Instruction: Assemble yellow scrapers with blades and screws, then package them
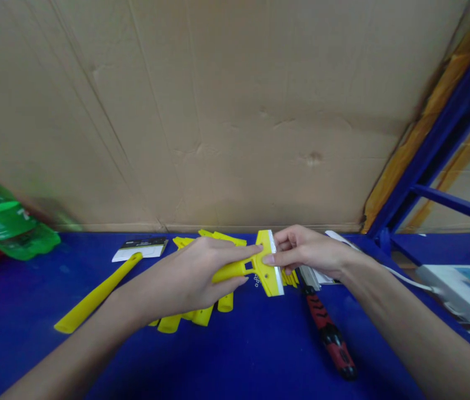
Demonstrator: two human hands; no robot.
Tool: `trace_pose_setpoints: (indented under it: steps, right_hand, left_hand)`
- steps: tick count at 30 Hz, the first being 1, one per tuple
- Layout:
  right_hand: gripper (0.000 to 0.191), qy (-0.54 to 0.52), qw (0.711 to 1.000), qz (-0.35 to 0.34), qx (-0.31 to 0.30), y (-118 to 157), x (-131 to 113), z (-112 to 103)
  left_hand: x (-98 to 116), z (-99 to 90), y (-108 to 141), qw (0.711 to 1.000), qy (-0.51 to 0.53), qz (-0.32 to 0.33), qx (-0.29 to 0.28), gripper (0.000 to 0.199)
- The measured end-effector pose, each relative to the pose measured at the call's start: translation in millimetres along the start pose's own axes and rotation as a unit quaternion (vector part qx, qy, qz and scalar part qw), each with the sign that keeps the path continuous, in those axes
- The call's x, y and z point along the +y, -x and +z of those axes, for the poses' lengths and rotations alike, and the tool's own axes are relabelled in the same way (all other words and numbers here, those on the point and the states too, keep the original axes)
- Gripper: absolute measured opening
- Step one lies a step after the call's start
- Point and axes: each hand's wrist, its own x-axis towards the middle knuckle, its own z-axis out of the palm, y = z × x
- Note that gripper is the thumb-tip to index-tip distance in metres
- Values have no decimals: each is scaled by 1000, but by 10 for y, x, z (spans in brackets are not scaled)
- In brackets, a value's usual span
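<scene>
Ctr of frame: L hand (pixel 195 272) grasping yellow scraper (pixel 260 269) by its handle (pixel 230 271); R hand (pixel 301 250) pinching scraper's head (pixel 270 279). Red/blk-handled tool (pixel 330 334), lower R; green bottle (pixel 8 225), far L.

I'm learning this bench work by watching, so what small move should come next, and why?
Probably run the right hand along the pale strip to check that it sits flush: the left hand holds the yellow scraper by its handle, and the right thumb rests on the head beside that strip.
</scene>
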Motion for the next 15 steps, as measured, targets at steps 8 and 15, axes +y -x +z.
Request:
trace_pose_setpoints:
  steps: [8, 15]
  right_hand:
    - [36, -11, 1000, -7, 14, -44, 42, 12]
    - [34, -1, 999, -17, 32, -53, 14, 60]
  left_hand:
    - [-86, -17, 29, 1000, 5, -9, -7, 38]
    - [-146, 11, 21, 999, -10, 20, 23, 33]
